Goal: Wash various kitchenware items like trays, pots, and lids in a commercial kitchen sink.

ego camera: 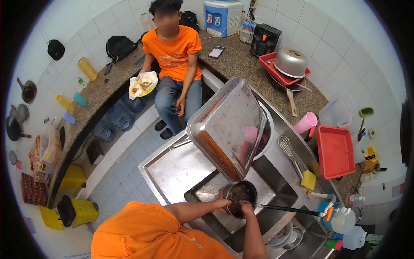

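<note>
My left hand grips the rim of a round metal pot, held tilted over the left sink basin with its mouth towards me. Dark, wet-looking contents or reflections show inside it. My right hand is at the near side of the pot, its fingers reaching over the rim. Whether those fingers hold anything is hidden. A dark green hose runs from the tap to the pot, ending beside my right hand.
A large clear container stands upside down beyond the basin, against a white bowl. On the right lie a whisk, a yellow sponge and a red tray. Another person sits ahead, holding a plate of food.
</note>
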A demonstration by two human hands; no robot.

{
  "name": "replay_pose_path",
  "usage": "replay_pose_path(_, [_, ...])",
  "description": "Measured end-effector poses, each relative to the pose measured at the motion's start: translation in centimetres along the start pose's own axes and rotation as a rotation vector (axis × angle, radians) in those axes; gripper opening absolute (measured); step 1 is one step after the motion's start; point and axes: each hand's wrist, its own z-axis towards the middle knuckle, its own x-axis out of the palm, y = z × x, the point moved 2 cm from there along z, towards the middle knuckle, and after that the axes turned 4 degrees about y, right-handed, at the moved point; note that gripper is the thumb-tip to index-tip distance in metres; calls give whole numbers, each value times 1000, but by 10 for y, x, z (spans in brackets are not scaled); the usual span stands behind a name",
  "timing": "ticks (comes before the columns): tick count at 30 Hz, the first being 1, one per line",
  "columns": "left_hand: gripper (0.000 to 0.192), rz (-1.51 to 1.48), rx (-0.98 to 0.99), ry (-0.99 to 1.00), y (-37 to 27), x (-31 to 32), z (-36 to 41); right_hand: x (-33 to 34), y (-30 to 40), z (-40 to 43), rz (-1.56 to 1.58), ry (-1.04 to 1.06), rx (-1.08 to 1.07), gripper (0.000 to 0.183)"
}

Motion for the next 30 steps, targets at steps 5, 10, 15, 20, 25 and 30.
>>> replay_pose_path(5, [104, 101, 102, 99, -8, 19, 5, 3, 7, 55, 1189, -337, 97, 30])
replay_pose_path(10, [104, 205, 64, 243, -31, 11, 50, 37, 43, 18, 631, 233, 104, 36])
replay_pose_path(15, [98, 328, 14, 291, -20, 12, 63, -43, -35, 44, -1421, 122, -137, 34])
replay_pose_path(20, [93, 162, 20, 218, 11, 21, 41, 6, 70, -24, -765, -248, -188, 29])
replay_pose_path(25, [97, 273, 106, 323, 2, 27, 54, 3, 11, -2, -857, -149, -361, 28])
replay_pose_path(30, [99, 148, 183, 160, -19, 18, 47, 20, -5, 5, -921, -105, -92, 36])
